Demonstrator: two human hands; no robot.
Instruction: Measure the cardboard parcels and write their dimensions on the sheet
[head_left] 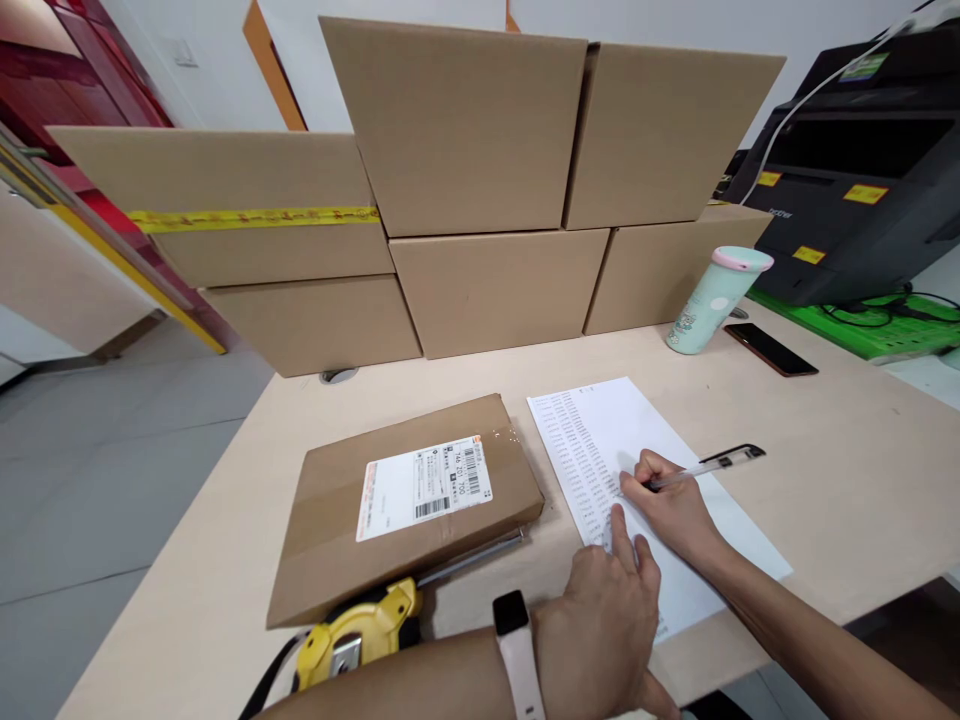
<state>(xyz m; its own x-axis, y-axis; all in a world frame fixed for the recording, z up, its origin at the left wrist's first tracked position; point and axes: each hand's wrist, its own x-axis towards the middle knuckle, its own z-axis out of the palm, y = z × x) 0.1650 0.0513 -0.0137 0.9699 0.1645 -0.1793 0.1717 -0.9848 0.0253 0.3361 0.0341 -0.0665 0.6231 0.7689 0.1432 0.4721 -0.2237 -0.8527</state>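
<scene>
My right hand (675,505) grips a clear-barrelled pen with a black cap end (721,461), its tip low over the paper. The white sheet (660,430) carries columns of small handwritten entries down its left side. Resting on the sheet's lower left is my left hand (607,610), index finger stretched out and touching the page, nothing held. That wrist wears a pale pink smartwatch (514,625). Left of the paper lies a taped cardboard parcel (322,520) with a white shipping label (424,485). A yellow tape measure (360,640) sits by its front edge, blade pulled out alongside it.
Stacked cardboard boxes (495,290) line the table's back, one with yellow tape (255,218). A mint tumbler (709,305) and a dark phone (772,350) stand at the right back. Beyond them is a black printer (847,200) near a green crate (862,330).
</scene>
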